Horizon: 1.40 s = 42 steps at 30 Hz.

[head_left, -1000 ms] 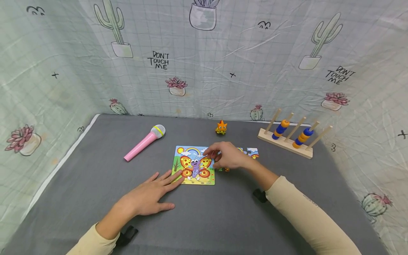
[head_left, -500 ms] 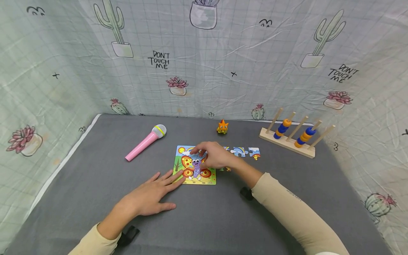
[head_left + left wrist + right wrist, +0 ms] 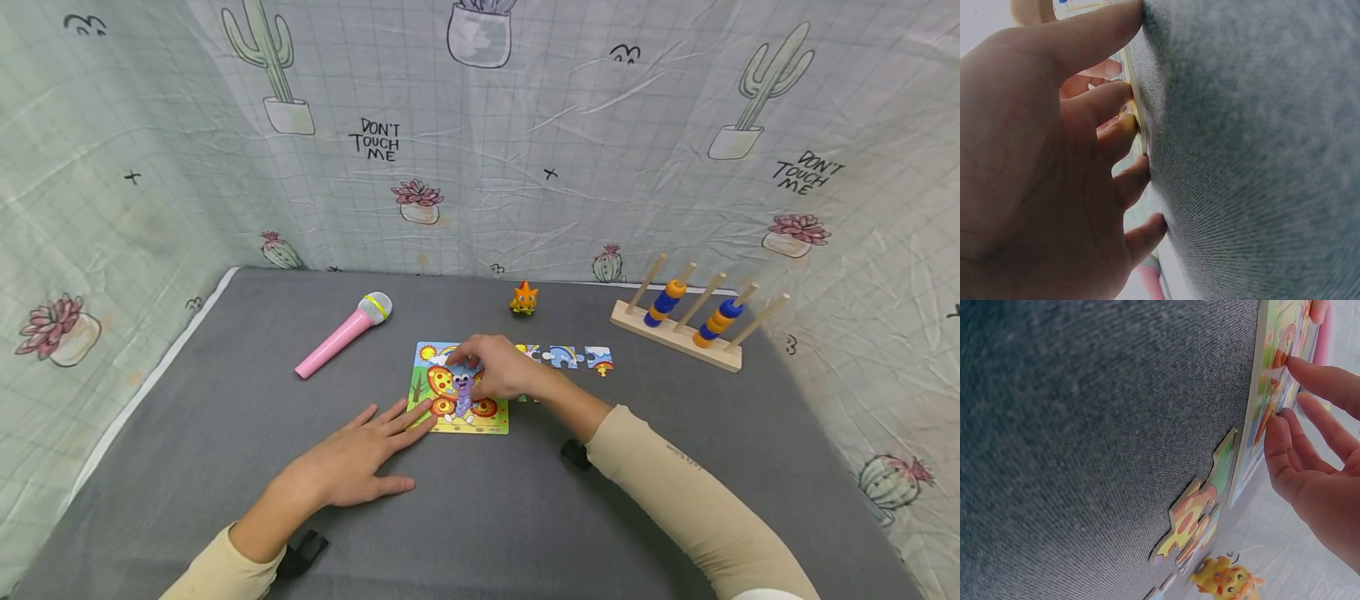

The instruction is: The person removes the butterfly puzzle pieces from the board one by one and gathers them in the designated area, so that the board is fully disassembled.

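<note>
A butterfly jigsaw puzzle lies flat on the grey table, with a purple butterfly on its board. My right hand is over its upper right part, fingers bent. In the right wrist view, the thumb and fingertips are spread apart on the picture; whether they pinch a piece is unclear. My left hand rests palm down, fingers spread, with fingertips on the board's lower left edge. Loose puzzle pieces lie right of the board, some hidden by my right hand. A winged piece shows in the right wrist view.
A pink toy microphone lies at the back left. An orange toy figure stands behind the pieces. At the back right is a wooden peg stand with blue and orange beads. A printed cloth hangs behind the table.
My right hand has moved left from the board's right edge over its middle, uncovering more loose pieces. Over the last half second it has barely shifted. My left hand stays in place.
</note>
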{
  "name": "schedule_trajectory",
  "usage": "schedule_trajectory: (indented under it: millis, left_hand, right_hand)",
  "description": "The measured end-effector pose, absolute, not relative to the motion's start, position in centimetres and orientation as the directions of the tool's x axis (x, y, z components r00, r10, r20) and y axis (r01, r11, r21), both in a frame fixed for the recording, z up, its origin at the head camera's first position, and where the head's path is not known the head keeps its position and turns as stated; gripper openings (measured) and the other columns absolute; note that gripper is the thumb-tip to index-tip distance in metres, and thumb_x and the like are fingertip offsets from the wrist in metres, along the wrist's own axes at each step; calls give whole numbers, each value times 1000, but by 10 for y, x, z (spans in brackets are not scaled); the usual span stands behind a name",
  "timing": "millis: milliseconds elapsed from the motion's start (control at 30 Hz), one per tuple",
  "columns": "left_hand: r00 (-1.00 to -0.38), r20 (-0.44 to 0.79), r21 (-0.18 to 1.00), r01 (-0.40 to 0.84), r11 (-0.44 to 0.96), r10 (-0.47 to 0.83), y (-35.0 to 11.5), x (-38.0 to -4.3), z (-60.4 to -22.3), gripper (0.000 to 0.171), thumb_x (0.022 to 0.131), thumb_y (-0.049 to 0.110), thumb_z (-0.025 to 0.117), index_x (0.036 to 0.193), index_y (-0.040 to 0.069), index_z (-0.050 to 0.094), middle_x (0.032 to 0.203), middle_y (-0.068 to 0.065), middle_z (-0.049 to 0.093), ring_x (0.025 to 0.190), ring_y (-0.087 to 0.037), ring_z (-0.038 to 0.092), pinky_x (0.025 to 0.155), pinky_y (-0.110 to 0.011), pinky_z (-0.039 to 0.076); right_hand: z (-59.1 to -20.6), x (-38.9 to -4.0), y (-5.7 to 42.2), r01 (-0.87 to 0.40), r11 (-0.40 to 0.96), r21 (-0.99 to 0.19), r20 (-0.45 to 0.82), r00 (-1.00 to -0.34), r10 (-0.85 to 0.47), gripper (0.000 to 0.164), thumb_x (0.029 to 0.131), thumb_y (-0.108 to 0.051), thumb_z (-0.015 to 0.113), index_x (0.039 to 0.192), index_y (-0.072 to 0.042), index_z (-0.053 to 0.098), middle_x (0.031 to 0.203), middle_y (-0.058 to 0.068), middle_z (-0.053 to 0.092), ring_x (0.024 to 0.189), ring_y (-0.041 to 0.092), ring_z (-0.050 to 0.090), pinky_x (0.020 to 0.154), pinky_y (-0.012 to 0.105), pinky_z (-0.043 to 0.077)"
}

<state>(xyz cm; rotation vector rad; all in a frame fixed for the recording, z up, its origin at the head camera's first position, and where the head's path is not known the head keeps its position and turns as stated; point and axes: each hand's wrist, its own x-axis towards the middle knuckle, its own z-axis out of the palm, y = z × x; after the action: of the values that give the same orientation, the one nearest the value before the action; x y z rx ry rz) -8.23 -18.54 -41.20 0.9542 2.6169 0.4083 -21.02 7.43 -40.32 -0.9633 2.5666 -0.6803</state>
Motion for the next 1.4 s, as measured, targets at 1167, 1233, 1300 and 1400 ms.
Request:
schedule_trajectory:
  millis: [1167,1233,1300,1400]
  left_hand:
    - [-726,-228,388,544,744,649,-185,-83,-413,81,98,47,69,166,24,30,175,1,20,161,-36,21,124,-69,20]
    - [-726,-227,393,542,743,650,-185,-83,-413,81,98,46,69,166,24,30,175,1,20,161,-36,21,124,-70,19]
    - [-726,-225,399,540,741,650,-185,-83,-412,81,98,46,69,166,24,30,175,1,20,161,-36,20,124,-70,19]
    - [-726,-226,397,539,743,649,-185,-83,-412,82,98,47,69,166,25,29,175,2,20,161,-35,20,124,-69,19]
  right_hand:
    - [-401,-204,72,-546,632,-551,-115,-700,-705,52,77,-1,85,127,-14,75,121,9,59,90,16,58,77,26,52]
    - [-401,-204,72,-539,634,-554,-118,-704,-701,53,77,-1,86,127,-14,75,121,9,58,89,15,58,77,25,52]
    - [-401,-204,72,-534,636,-557,-118,-707,-697,53,76,-1,87,126,-14,75,121,9,58,88,15,58,76,25,52]
    - [-399,-204,71,-532,641,-553,-121,-710,-694,52,76,-2,87,126,-14,76,120,9,58,89,15,57,77,27,52]
